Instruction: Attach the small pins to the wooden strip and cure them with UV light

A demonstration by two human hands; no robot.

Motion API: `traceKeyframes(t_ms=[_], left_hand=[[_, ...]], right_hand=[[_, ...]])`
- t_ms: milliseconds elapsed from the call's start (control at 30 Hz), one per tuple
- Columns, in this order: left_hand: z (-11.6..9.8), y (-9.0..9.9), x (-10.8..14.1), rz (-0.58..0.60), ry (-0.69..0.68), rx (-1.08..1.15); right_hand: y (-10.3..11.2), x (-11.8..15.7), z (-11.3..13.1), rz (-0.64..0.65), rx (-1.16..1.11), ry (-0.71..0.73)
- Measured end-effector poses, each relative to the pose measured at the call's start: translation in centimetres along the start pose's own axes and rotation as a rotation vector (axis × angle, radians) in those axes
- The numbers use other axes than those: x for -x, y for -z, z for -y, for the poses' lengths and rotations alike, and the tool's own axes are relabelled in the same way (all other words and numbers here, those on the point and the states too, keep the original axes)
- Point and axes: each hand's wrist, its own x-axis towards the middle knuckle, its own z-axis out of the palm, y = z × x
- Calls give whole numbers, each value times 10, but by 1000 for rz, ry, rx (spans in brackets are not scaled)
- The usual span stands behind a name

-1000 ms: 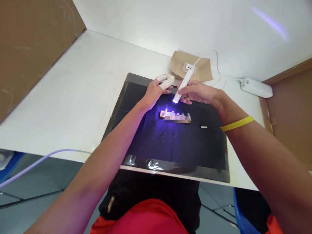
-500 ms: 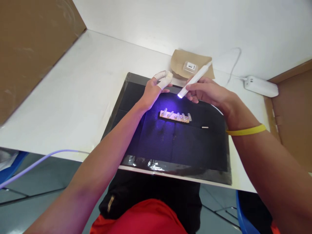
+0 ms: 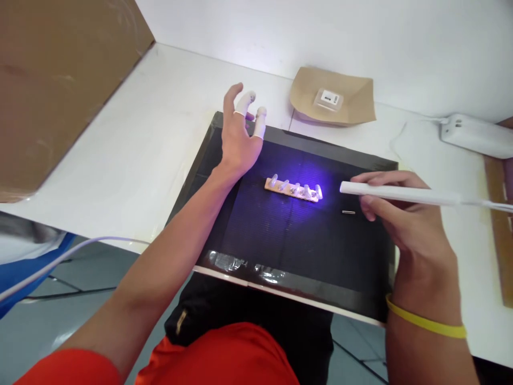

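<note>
My right hand (image 3: pixel 396 206) grips a white pen-shaped UV lamp (image 3: pixel 385 191) with a cord at its back end. The lamp points left, and its violet glow falls on a narrow strip (image 3: pixel 274 187) that carries several translucent nail tips (image 3: pixel 306 191) standing on small round studs. Beyond the strip, over the mat's far left edge, my left hand (image 3: pixel 242 128) is raised with its fingers apart and nothing in them. White finger cots (image 3: pixel 259 123) cover its thumb and one finger. A small metallic bar (image 3: pixel 348 212) lies on the mat just left of my right hand.
A black taped mat (image 3: pixel 248 230) covers the table's front middle. Behind it sits a brown paper tray (image 3: pixel 300 99) holding a clear plastic case (image 3: pixel 329 99). A white power strip (image 3: pixel 476 135) stands at the back right, and a cardboard panel (image 3: pixel 68 80) rises at the left.
My right hand has swung right and nearer, turning the lamp from slanting down to nearly level. My left hand has moved left and spread its fingers. The violet glow has shifted to the strip's right end.
</note>
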Motion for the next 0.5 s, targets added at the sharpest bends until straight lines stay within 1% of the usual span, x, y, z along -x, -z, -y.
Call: traceKeyframes(t_ms=[133,267,333,433,500], left_hand=[[7,15,-5,-27,12,-130],[1,22,-2,22,147,-70],[-4,22,1,30,179,-59],[-8,19,3,11,136,-164],[-9,18,3,23,101,-231]], right_hand=[[7,7,-12,7,-48,8],[7,11,-18,52,-10,6],[5,13,-19,90,9,-8],[1,15,-16,97,59,12],[-2,18,-12,60,114,56]])
